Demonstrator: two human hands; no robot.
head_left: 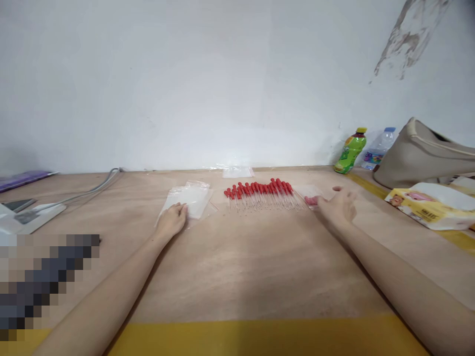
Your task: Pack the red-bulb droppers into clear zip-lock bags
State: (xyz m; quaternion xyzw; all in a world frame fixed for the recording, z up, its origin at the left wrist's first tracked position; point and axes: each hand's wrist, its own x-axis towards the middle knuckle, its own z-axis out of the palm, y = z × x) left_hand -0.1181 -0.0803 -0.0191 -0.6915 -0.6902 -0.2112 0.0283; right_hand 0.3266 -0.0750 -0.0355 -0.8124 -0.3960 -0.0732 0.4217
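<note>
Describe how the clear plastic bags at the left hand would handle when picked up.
The clear plastic bags would probably flop, since they look thin and filmy. They may slip apart: they overlap unevenly and look glossy. They are likely light, lying nearly flat at the left hand.

Toward the far right corner of the table (pixel 241 277), we see a green bottle (pixel 349 153), a clear bottle (pixel 374 154) and a beige bag (pixel 411 155); a yellow tissue pack (pixel 434 210) lies nearer. Toward the left edge, we notice a cable (pixel 97 186) and a flat purple object (pixel 25 179).
</note>
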